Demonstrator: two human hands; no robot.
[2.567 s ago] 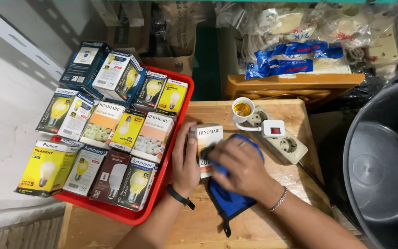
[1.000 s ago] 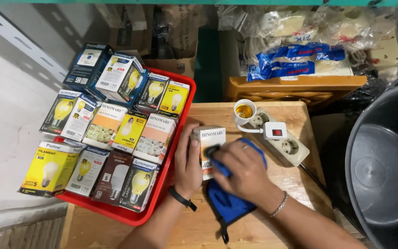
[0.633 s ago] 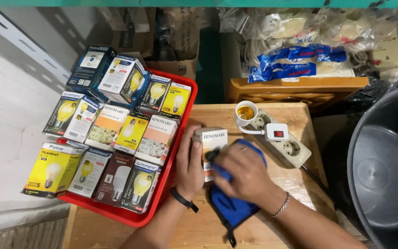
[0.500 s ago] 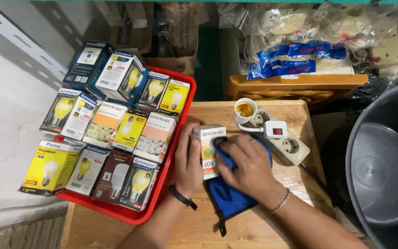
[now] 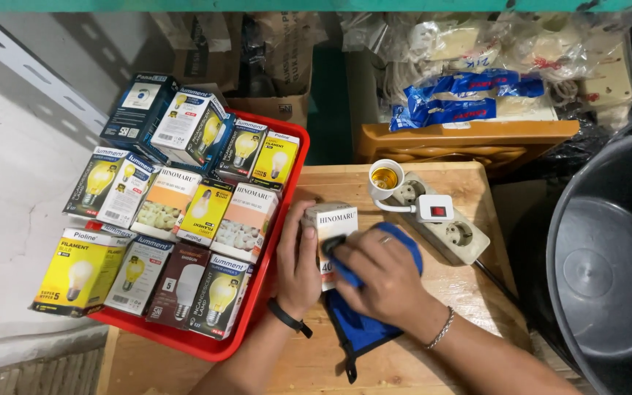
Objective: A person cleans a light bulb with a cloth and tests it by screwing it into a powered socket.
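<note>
Two bare hands meet over a small white cardboard bulb box (image 5: 333,223) that lies on the pale wooden tabletop (image 5: 404,351), just right of a red plastic tray (image 5: 276,241). Much of the box is hidden: the left hand (image 5: 298,260) lies flat against its left side with the fingers stretched along the edge, and the right hand (image 5: 382,274) covers its lower half. Only the top face and part of an orange panel show. The right hand's fingers are curled down onto a blue fabric cloth (image 5: 363,325), pressing it against the box; most of the cloth is under the palm, with a loose corner and a dark cord trailing out toward the table's near edge. How firmly either hand clamps cannot be told.

A black band circles the left wrist and a thin metal chain bracelet (image 5: 442,330) the right.

The tray is packed with glossy cardboard lamp boxes (image 5: 184,219) in yellow, white, dark blue and maroon, overlapping so that many faces are half covered. Behind the hands lies a cream plastic power strip (image 5: 451,230) with a red switch and a white lamp socket (image 5: 385,177) plugged in. A round dark plastic tub (image 5: 608,263) is cut off at the right edge. Crinkled clear and blue plastic bags (image 5: 469,95) at the top hide their contents.
</note>
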